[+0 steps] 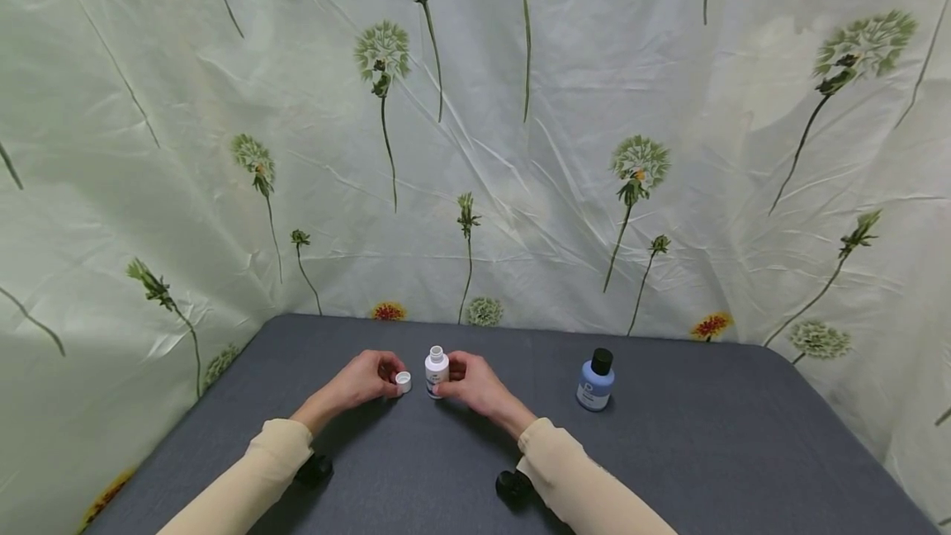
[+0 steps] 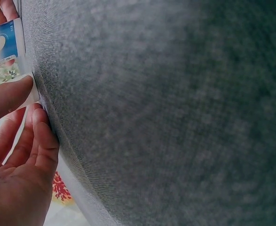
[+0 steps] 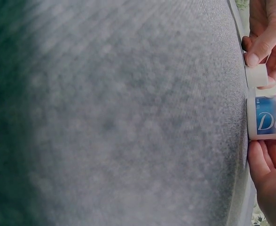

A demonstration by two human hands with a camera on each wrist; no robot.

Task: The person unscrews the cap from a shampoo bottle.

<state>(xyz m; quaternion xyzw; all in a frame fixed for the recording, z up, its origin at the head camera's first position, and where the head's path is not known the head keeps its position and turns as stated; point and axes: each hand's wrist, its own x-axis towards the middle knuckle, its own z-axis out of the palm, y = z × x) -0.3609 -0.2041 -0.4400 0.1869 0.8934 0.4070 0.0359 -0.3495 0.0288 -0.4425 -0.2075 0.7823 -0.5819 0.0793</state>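
Near the middle of the table, my left hand (image 1: 362,380) pinches a small white cap (image 1: 404,383) between thumb and fingers, its hollow side facing up. In the right wrist view the cap (image 3: 256,76) appears low at the table surface. Just to its right stands a small white bottle (image 1: 437,371), upright, with its threaded neck uncovered. My right hand (image 1: 481,388) grips this bottle from the right, low on its body. A blue and white label on the bottle (image 3: 265,115) shows in the right wrist view. Cap and bottle are apart in the head view.
A blue bottle (image 1: 594,386) with a black cap (image 1: 602,360) stands upright to the right of my right hand. The dark grey table (image 1: 706,436) ends at a pale curtain (image 1: 520,188) printed with dandelions. Black wrist devices (image 1: 513,487) hang beneath both forearms.
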